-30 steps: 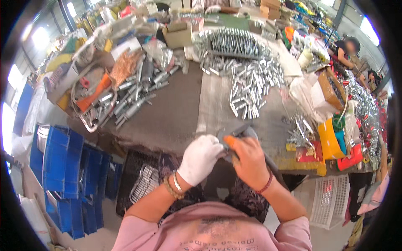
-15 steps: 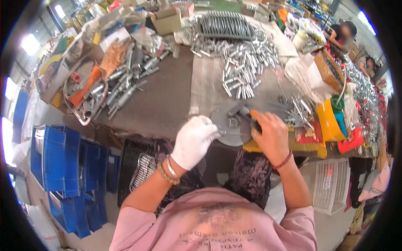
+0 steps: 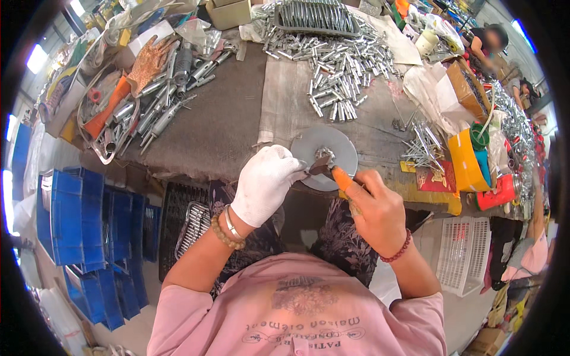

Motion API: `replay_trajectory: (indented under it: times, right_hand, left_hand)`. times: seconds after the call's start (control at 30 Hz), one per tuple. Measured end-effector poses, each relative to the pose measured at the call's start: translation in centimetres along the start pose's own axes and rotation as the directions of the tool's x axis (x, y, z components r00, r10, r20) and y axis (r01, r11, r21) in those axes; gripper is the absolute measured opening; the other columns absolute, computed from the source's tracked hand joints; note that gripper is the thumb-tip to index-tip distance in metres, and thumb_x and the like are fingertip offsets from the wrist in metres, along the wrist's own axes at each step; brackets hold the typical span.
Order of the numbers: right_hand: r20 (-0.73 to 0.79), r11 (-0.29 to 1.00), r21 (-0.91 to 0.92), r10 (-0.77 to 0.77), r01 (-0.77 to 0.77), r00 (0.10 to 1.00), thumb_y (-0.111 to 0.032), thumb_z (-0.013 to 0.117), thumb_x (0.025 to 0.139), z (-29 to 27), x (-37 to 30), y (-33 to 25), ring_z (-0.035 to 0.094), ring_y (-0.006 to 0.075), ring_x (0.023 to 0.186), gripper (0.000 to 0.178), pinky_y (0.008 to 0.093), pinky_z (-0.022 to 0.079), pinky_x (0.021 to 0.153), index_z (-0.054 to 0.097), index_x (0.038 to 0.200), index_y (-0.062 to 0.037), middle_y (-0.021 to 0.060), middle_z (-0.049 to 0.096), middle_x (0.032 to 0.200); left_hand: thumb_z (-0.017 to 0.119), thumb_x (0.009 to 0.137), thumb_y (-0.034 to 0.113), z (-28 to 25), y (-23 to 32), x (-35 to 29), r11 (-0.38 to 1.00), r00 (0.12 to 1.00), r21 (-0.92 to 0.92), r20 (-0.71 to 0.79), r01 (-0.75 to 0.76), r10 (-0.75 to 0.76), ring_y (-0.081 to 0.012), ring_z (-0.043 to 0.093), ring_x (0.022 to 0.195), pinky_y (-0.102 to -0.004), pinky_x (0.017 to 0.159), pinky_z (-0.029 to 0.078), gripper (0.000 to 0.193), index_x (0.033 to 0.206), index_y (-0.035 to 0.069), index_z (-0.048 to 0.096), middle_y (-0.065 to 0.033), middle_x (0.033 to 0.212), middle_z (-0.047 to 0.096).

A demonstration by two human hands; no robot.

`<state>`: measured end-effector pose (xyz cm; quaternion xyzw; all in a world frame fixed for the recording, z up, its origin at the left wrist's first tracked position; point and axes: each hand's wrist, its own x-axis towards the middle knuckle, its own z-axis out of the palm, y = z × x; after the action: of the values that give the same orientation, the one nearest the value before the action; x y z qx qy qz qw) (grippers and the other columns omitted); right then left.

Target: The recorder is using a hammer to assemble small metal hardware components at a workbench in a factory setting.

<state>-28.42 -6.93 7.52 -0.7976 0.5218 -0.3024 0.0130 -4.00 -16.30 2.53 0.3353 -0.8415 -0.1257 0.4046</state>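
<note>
Over a round grey plate (image 3: 347, 145) at the table's near edge, my two hands work close together. My left hand (image 3: 264, 181), in a white glove, pinches a small metal piece (image 3: 306, 171) whose shape is mostly hidden by the fingers. My right hand (image 3: 380, 207), bare with an orange cover on one finger, grips what looks like a small hammer; its dark head (image 3: 321, 165) is low over the plate, beside my left fingertips. A little heap of small metal parts (image 3: 324, 153) lies on the middle of the plate.
Loose metal tubes (image 3: 338, 83) spread below a full black tray (image 3: 317, 21). Thin rods (image 3: 424, 145) lie right, near a yellow container (image 3: 469, 160). Larger metal cylinders and an orange glove (image 3: 148, 62) are left. Blue bins (image 3: 74, 216) and a white basket (image 3: 463, 252) flank me.
The hammer head has come down and left toward my left fingertips, and my right hand has turned and lowered. My left hand has shifted slightly left, still pinching. The view has tilted a little.
</note>
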Motion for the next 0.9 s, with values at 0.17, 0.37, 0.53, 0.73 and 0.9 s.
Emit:
replay_trajectory:
  times: [0.17, 0.37, 0.53, 0.73, 0.9]
  right_hand:
    - [-0.037, 0.984, 0.167, 0.065, -0.058, 0.997, 0.009, 0.067, 0.083, -0.7, 1.8, 0.2, 0.067, 0.0362, 0.082, 0.061, 0.0430, 0.056, 0.071, 0.073, 0.140, -0.0130, 0.0139, 0.061, 0.102]
    - [0.089, 0.978, 0.129, 0.155, -0.165, 0.984, -0.002, 0.075, 0.086, 0.3, 2.7, 3.3, 0.068, 0.0374, 0.094, 0.051, 0.0452, 0.057, 0.079, 0.076, 0.135, -0.0163, 0.0140, 0.064, 0.101]
    - [0.048, 0.986, -0.166, 0.015, -0.007, 0.999, -0.006, 0.081, 0.082, 0.3, 1.3, 1.4, 0.066, 0.0317, 0.100, 0.036, 0.0440, 0.054, 0.084, 0.076, 0.117, -0.0130, 0.0083, 0.065, 0.106]
    - [0.110, 0.979, -0.014, 0.206, -0.206, 0.972, -0.012, 0.084, 0.082, 1.3, -0.5, -1.1, 0.073, 0.0354, 0.082, 0.027, 0.0468, 0.057, 0.073, 0.070, 0.105, -0.0096, 0.0122, 0.069, 0.091]
    - [0.289, 0.884, 0.229, 0.339, -0.408, 0.895, -0.010, 0.083, 0.083, 2.5, -1.2, -1.9, 0.072, 0.0362, 0.076, 0.033, 0.0447, 0.056, 0.070, 0.072, 0.113, -0.0069, 0.0146, 0.071, 0.082]
  left_hand:
    - [0.088, 0.077, 0.006, -0.3, -0.2, 0.1, 1.000, 1.000, 0.014, -0.005, -0.027, 0.027, -0.0311, 0.068, 0.090, -0.0418, 0.081, 0.056, 0.027, 0.101, 0.011, 0.079, -0.0079, 0.092, 0.068]
    - [0.087, 0.085, 0.017, -0.3, 0.3, -0.5, 0.996, 0.994, -0.020, 0.063, 0.090, -0.088, -0.0293, 0.068, 0.094, -0.0402, 0.084, 0.056, 0.014, 0.095, 0.012, 0.080, -0.0070, 0.094, 0.069]
    - [0.088, 0.085, 0.017, -0.3, 0.9, -0.8, 0.994, 0.993, -0.031, 0.062, 0.106, -0.104, -0.0285, 0.068, 0.094, -0.0403, 0.085, 0.055, 0.018, 0.102, 0.012, 0.084, -0.0057, 0.093, 0.069]
    - [0.086, 0.085, 0.016, -0.7, 0.1, -0.2, 0.996, 0.994, -0.041, 0.074, 0.079, -0.076, -0.0305, 0.066, 0.100, -0.0418, 0.091, 0.054, 0.019, 0.102, 0.008, 0.083, -0.0083, 0.096, 0.069]
    - [0.083, 0.088, 0.007, -0.3, 1.0, -1.3, 0.980, 0.981, -0.023, 0.018, 0.196, -0.195, -0.0288, 0.068, 0.099, -0.0395, 0.088, 0.056, 0.050, 0.136, 0.005, 0.070, -0.0120, 0.101, 0.070]
